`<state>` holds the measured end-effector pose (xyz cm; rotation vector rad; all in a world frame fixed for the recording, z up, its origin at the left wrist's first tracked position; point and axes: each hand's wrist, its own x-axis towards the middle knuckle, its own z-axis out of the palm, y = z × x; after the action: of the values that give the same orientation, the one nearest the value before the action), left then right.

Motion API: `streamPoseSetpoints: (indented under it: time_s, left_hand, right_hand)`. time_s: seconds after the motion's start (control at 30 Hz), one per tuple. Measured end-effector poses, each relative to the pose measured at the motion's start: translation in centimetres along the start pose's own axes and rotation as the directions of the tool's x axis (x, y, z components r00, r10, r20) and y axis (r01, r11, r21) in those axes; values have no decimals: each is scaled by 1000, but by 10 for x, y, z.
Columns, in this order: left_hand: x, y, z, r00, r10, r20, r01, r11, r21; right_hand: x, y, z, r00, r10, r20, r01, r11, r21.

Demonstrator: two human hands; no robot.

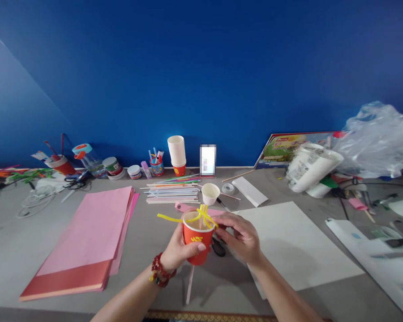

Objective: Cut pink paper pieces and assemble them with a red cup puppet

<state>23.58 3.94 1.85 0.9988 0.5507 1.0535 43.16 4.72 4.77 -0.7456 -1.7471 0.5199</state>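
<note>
My left hand (180, 248) is wrapped round a red paper cup (197, 250) with yellow lettering, held up above the table. A pale clear straw (190, 286) sticks out below the cup's base. Inside the cup, a yellow strip (169, 218) and others like it splay from the middle, one reaching out past the left rim. At the right rim my right hand (240, 235) has its fingers closed on the end of one yellow strip. Behind and below that hand, black-handled scissors (218, 247) lie partly hidden.
Pink paper sheets (87, 228) lie at left, a large white sheet (298, 246) at right. Farther back are loose straws (173, 194), a small white cup (210, 193), a tape roll (228, 188), stacked paper cups (177, 152) and a phone (207, 160). A plastic bag (378, 138) stands far right.
</note>
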Motion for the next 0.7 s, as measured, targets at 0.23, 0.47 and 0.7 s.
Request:
streamPoseSetpoints:
  time_s: [0.23,0.47,0.7]
  left_hand:
    - [1,1,1,1000,1,30,-1,1000,3]
    - [4,-5,-1,991,104,-79,-98,992,75]
    - [5,-13,1,958,190,-217,-139,963,229]
  right_hand:
    - [2,2,-4,997,-37,61,37,999,16]
    - [-8,4,9,979,197,-51,-181,958,221]
    - [-17,2,39,898,384,214,-439,774,457]
